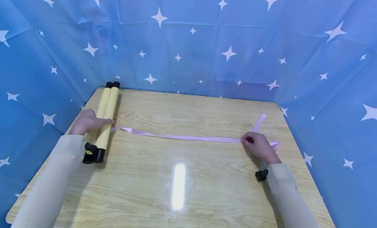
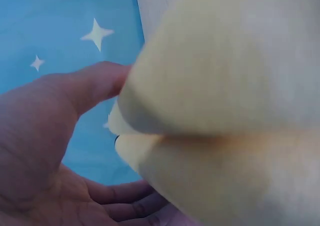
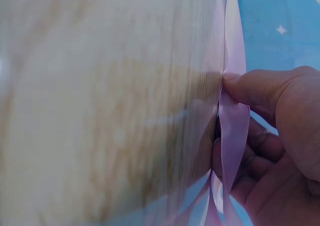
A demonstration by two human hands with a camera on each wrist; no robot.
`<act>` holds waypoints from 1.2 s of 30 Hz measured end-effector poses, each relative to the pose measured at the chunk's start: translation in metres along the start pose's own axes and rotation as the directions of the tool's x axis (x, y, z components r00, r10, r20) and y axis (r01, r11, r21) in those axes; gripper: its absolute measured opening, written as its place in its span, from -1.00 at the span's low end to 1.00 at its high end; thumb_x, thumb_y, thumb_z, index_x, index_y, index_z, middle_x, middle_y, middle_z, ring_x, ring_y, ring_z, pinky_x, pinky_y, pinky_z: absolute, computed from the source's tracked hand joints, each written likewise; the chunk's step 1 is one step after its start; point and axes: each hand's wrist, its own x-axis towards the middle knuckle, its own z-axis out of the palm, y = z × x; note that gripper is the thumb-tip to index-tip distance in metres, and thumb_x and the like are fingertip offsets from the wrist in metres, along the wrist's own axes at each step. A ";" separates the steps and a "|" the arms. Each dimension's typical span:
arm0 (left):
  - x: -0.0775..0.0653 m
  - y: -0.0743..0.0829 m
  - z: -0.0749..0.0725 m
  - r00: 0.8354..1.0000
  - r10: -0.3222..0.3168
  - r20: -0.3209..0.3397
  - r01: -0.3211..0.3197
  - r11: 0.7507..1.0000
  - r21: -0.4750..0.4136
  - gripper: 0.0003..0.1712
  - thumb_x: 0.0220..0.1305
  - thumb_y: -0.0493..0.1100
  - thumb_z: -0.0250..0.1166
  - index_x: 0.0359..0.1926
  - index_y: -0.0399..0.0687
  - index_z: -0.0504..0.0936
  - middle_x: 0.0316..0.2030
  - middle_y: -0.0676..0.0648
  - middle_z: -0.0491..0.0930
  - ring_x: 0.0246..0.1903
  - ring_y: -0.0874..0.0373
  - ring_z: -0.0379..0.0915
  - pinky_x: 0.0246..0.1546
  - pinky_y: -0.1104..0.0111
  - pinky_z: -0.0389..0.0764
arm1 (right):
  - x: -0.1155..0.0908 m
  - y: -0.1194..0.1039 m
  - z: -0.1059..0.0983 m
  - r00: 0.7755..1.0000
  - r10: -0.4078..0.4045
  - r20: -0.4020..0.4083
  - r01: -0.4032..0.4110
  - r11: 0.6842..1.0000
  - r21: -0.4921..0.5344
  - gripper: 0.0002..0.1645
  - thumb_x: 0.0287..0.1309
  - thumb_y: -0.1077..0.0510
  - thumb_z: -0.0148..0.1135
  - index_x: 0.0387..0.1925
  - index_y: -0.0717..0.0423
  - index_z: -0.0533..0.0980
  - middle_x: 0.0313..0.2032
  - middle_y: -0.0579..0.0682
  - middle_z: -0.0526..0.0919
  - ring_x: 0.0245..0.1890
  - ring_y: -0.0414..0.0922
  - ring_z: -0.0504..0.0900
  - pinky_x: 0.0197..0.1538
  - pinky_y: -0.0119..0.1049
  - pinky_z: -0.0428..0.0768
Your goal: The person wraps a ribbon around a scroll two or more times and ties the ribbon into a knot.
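1. Two yellow rolls [image 1: 111,106] with black caps [image 1: 100,155] can be seen at 10 o'clock on the desk [image 1: 141,182]. They are laid side by side, and their far caps are pointed to about 12 o'clock.
2. The rolls are held by the left hand [image 1: 91,121]. Its fingers are wrapped round them, and its thumb is laid across the top.
3. A long pink ribbon [image 1: 182,137] is stretched over the desk, from the rolls at 10 o'clock to the right hand [image 1: 259,146] at 3 o'clock. Some twists can be seen near the rolls. How it is joined to the rolls cannot be told.
4. The ribbon is pinched by the right hand, between the thumb and the curled fingers. A loose end is stuck out past the hand, toward 1 o'clock. A loop is seen just beside the hand, at its 3 o'clock side.
5. Both arms are covered by pale sleeves [image 1: 50,179]. A small black device [image 1: 261,175] is worn at the right wrist.
6. A bright patch of light [image 1: 178,187] is shone back by the desk at 6 o'clock.
7. The desk is edged by a blue cloth [image 1: 203,64] with white stars at 9, 12 and 3 o'clock.
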 end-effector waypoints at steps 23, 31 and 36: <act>-0.012 0.068 0.074 0.979 0.206 0.007 -0.203 0.971 -0.127 -0.03 0.09 0.38 0.30 0.08 -0.44 0.30 -0.25 -0.28 0.46 -0.43 0.02 0.46 -0.52 0.31 0.54 | 0.001 0.001 0.002 1.000 0.013 0.004 -0.013 1.000 0.008 -0.88 0.36 0.16 0.18 -0.21 0.08 0.62 -0.36 -0.01 0.61 -0.39 -0.09 0.46 -0.32 -0.21 0.45; -0.017 0.104 0.102 0.972 0.230 0.037 -0.218 0.954 -0.204 -0.08 0.07 0.35 0.34 0.06 -0.36 0.31 -0.28 -0.25 0.51 -0.49 0.05 0.52 -0.55 0.28 0.59 | 0.000 0.001 0.000 1.000 0.020 0.016 -0.020 1.000 0.008 -0.86 0.38 0.13 0.16 -0.19 0.06 0.61 -0.35 -0.02 0.61 -0.39 -0.09 0.46 -0.31 -0.20 0.45; -0.024 0.130 0.118 0.970 0.236 0.057 -0.223 0.958 -0.181 0.04 0.03 0.42 0.33 0.15 -0.39 0.30 -0.33 -0.19 0.49 -0.52 0.08 0.45 -0.59 0.31 0.53 | 0.002 0.002 0.000 0.999 0.028 0.031 -0.028 1.000 0.004 -0.86 0.40 0.12 0.14 -0.17 0.05 0.60 -0.34 -0.02 0.61 -0.38 -0.08 0.46 -0.30 -0.20 0.45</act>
